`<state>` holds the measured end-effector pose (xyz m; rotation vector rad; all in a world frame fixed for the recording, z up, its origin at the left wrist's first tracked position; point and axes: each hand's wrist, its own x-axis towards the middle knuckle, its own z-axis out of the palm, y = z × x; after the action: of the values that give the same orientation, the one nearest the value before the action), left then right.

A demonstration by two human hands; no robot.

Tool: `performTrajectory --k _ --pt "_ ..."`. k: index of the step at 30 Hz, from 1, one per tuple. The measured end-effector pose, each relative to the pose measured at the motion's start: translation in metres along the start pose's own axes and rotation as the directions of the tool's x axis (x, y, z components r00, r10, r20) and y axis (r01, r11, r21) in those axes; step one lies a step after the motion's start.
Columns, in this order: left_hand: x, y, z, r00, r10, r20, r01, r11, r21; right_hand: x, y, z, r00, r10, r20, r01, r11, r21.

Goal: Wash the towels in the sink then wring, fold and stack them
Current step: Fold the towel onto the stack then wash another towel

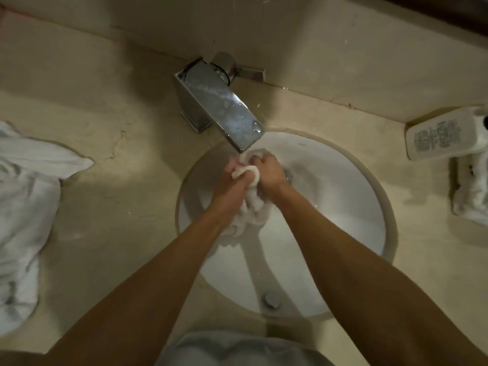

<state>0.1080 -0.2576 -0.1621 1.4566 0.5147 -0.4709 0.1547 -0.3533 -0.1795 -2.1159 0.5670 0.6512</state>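
Over the round white sink, both hands grip one bunched, wet white towel just under the chrome faucet's spout. My left hand is closed on the towel's upper left part. My right hand squeezes it from the right, knuckles up. The towel's lower end hangs down between my wrists into the basin. A heap of white towels lies on the counter at the far left.
The beige stone counter surrounds the sink. A white labelled bottle lies at the right by the backsplash, with a small crumpled white cloth below it. The drain plug sits at the near side of the basin.
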Motion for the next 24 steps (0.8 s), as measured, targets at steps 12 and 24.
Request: performTrajectory --k 12,24 --pt "-0.027 -0.019 -0.006 0.985 -0.171 0.032 0.171 0.92 -0.352 -0.053 0.03 -0.022 0.761 0.062 0.645 -0.475 0.73 0.491" --pt "-0.027 -0.007 -0.048 0.873 0.488 0.019 -0.315 0.533 0.785 -0.049 0.004 -0.031 0.967 -0.034 0.251 -0.049 0.946 0.32"
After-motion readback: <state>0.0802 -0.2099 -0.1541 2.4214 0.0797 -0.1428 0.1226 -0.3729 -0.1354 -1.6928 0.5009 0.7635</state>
